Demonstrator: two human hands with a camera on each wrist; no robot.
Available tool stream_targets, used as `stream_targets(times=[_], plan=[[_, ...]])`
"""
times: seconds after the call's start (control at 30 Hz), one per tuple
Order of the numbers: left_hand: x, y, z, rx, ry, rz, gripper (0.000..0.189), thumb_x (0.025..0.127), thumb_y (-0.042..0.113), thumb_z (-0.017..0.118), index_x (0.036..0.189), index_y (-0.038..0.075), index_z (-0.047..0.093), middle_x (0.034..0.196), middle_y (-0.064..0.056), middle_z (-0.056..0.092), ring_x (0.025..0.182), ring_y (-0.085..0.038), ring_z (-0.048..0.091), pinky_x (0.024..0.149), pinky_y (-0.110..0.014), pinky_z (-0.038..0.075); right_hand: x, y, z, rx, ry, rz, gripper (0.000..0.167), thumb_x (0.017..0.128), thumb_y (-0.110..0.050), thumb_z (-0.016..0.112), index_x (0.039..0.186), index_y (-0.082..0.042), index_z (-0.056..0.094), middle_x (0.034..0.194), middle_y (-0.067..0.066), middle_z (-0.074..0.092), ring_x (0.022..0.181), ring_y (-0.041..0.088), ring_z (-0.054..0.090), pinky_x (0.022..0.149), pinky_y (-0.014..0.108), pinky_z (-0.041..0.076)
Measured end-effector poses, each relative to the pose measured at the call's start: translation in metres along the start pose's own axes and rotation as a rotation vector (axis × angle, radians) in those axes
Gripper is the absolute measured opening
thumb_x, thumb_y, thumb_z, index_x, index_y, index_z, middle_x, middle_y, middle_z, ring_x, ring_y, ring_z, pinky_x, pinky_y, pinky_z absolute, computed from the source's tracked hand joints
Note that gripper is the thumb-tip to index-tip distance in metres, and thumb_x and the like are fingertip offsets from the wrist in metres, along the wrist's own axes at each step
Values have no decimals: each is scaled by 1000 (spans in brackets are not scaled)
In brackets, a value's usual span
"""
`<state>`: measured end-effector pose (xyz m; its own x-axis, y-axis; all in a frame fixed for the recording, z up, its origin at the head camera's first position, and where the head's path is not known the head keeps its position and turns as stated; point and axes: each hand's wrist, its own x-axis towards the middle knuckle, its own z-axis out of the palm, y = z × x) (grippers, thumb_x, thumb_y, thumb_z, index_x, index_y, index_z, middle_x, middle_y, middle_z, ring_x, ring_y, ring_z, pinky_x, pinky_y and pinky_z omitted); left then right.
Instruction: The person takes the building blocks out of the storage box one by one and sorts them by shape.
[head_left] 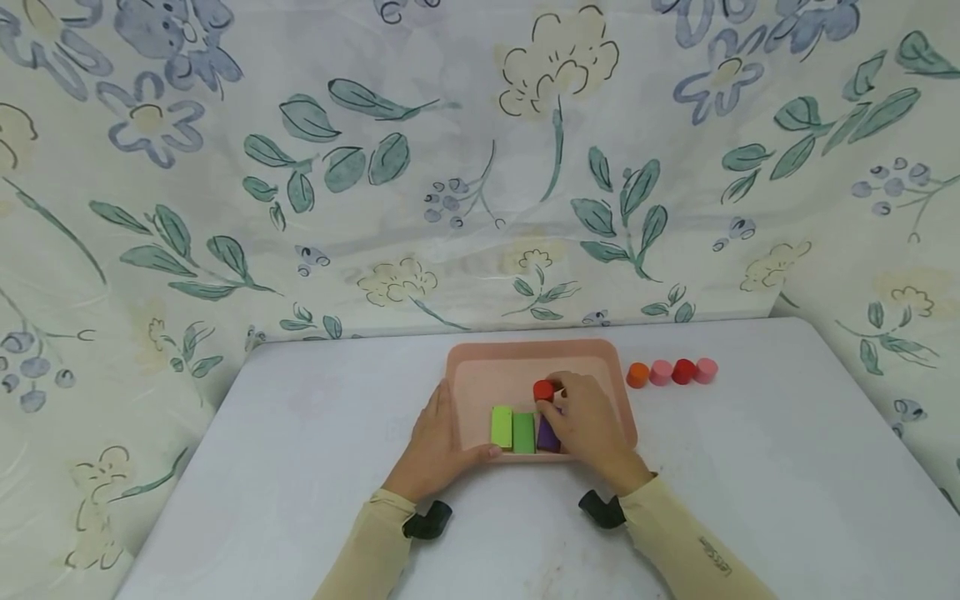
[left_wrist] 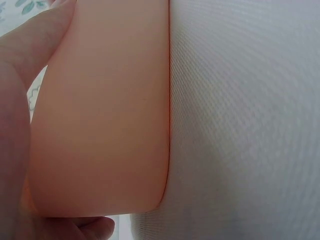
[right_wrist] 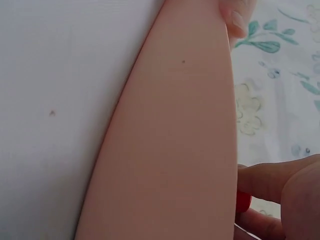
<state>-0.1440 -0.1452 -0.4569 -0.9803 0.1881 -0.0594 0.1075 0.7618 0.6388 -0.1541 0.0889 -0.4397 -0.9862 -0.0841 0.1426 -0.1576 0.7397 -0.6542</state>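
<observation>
A pink tray (head_left: 534, 352) lies on the white table. My left hand (head_left: 437, 437) holds its near left corner, with the thumb (left_wrist: 37, 42) at the front rim and the other fingers along the left side. Over the tray my right hand (head_left: 592, 421) pinches a red cylinder block (head_left: 543, 390) between thumb and fingers. In the right wrist view, the tray wall mostly hides that red block (right_wrist: 243, 201). Along the tray's front stand a lime green block (head_left: 502, 427), a green block (head_left: 524, 433) and a purple block (head_left: 548, 437), the last partly covered by my right hand.
Right of the tray, an orange cylinder (head_left: 637, 375), a pink cylinder (head_left: 661, 372), a red cylinder (head_left: 683, 371) and another pink cylinder (head_left: 706, 371) stand in a row on the table (head_left: 300, 467). A floral cloth (head_left: 480, 167) hangs behind and at the sides.
</observation>
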Motion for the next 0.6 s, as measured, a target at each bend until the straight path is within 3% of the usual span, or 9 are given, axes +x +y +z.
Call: stream_targets(times=[0.23,0.4,0.6], plan=[[0,0,0,4,6,16,132,75,62,80,159,-4,3,165,-24,12,149,-43,20,116,-59,26,0,5,-12,-10,42,-1,37,89,-21,78,121,-4,69,112,8,71,107,25,62,93,44,55],[0,0,0,0,8,21,133,75,63,80,159,-4,2,165,-24,11,149,-43,18,117,-59,24,-2,11,-20,73,19,11,34,92,-17,74,122,-1,66,114,10,68,109,27,59,98,47,52],[0,-1,0,-3,2,13,134,74,64,80,158,-5,1,165,-25,10,149,-44,18,117,-59,25,-6,19,-29,62,33,26,38,93,-17,74,125,-2,63,115,13,65,107,30,60,94,49,54]])
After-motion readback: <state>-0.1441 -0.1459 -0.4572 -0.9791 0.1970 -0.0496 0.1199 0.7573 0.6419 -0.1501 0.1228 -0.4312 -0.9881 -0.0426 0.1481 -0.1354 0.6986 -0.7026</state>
